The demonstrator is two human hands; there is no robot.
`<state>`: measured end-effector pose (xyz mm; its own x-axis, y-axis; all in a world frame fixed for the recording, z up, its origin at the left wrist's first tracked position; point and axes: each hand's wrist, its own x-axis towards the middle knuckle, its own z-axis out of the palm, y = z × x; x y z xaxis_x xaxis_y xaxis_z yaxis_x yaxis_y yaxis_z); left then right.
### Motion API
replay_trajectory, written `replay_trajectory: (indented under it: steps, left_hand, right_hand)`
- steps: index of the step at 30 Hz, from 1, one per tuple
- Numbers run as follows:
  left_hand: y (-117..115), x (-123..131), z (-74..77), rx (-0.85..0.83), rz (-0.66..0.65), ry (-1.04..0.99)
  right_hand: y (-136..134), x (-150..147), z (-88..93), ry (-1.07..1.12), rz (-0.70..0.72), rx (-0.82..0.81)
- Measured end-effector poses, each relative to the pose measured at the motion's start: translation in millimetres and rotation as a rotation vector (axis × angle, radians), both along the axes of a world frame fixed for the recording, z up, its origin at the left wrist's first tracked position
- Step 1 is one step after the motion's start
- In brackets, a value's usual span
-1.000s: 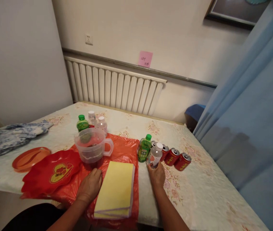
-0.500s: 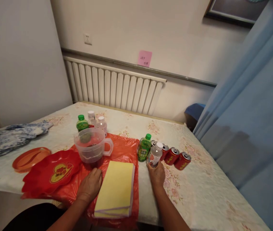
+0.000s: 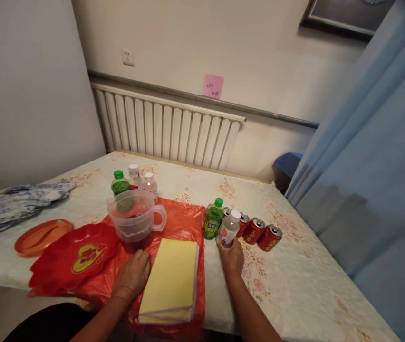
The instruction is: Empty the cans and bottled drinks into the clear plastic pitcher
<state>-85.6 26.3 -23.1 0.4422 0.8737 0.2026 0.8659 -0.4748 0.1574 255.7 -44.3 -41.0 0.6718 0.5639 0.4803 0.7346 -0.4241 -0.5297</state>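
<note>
My right hand [image 3: 232, 257] is wrapped round the lower part of a clear plastic bottle [image 3: 228, 230] with a white cap, which stands upright. Just left of that bottle is a green-capped bottle [image 3: 213, 219] with green labelling. Several red drink cans [image 3: 269, 238] stand in a row behind and to the right. My left hand [image 3: 133, 274], its fingers curled closed, rests on the red plastic sheet [image 3: 181, 216] with nothing seen in it. Near its fingertips stands a clear plastic jug [image 3: 133, 222] with a handle. Yellow paper pads [image 3: 170, 278] lie stacked between my hands.
Left of the jug are a red scalloped tray [image 3: 58, 261] and an orange oval dish [image 3: 27, 240]. Behind the jug stand another green bottle [image 3: 119, 183] and two white-capped bottles [image 3: 149, 184]. A patterned cloth [image 3: 17, 204] lies far left; a blue curtain [image 3: 373, 166] hangs right.
Both hands keep their places and hold, the right one still round the white-capped bottle. The whole view has shifted very slightly.
</note>
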Motion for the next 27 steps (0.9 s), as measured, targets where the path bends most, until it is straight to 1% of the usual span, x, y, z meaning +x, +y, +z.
replay_trajectory:
  steps: [10,17,22,27]
  left_hand:
    - [-0.5,0.4,-1.7,-0.014,0.009,-0.034]
    - [-7.3,-0.8,1.9,-0.025,0.028,-0.074]
    - [-11.2,-3.5,4.3,-0.021,0.015,-0.119]
    - [-10.8,-5.7,2.2,-0.040,0.001,-0.218]
  right_hand:
    - [-0.4,-2.1,1.8,0.045,-0.020,-0.042]
    - [-6.2,-6.0,8.2,0.091,0.004,-0.094]
    - [-6.8,-8.6,13.1,0.112,0.010,-0.137]
    - [-7.9,-9.2,15.4,0.156,-0.005,-0.223]
